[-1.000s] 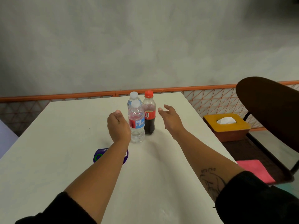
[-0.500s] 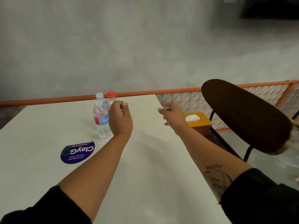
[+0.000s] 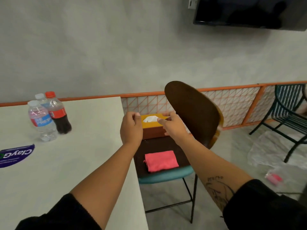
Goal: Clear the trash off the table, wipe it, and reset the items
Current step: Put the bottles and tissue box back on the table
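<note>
op: Both hands swung right, away from the cola bottle (image 3: 59,117). Left hand (image 3: 131,128) and right hand (image 3: 172,126) now flank the tissue box (image 3: 152,130) on the chair (image 3: 192,112) seat.
eng: Gripping?
op: I see nothing held. Left fingers loosely curled, right partly spread. Box contact: can't tell. Pink cloth (image 3: 160,161) lies on the seat, nearer me.

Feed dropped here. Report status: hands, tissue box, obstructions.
Both open: left hand, right hand flank tissue box; contact unclear. Box on chair seat. Nearer, pink cloth; backrest beside right hand.
</note>
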